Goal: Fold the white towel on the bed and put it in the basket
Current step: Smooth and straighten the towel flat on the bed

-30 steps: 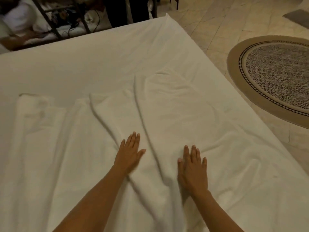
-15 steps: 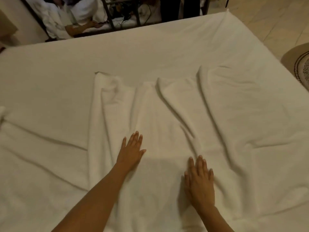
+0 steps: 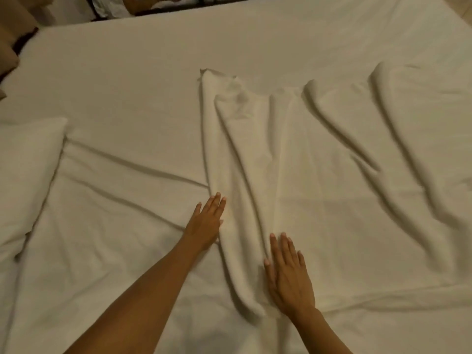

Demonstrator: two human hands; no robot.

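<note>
Head view: towel [image 3: 255, 139] seemingly bunched narrower; pillow [image 3: 25, 175] appeared.

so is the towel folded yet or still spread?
Spread, not folded: the white towel lies open and rumpled in long ridges on the bed, left hand and right hand flat on it.

The white towel [image 3: 319, 175] lies spread on the bed [image 3: 127, 85], filling the centre and right of the frame. It is rumpled into long ridges that run from the upper middle down toward me. Its far left corner sits at upper centre, slightly curled. Its left edge runs down the middle of the frame. I see no basket in view.
</note>
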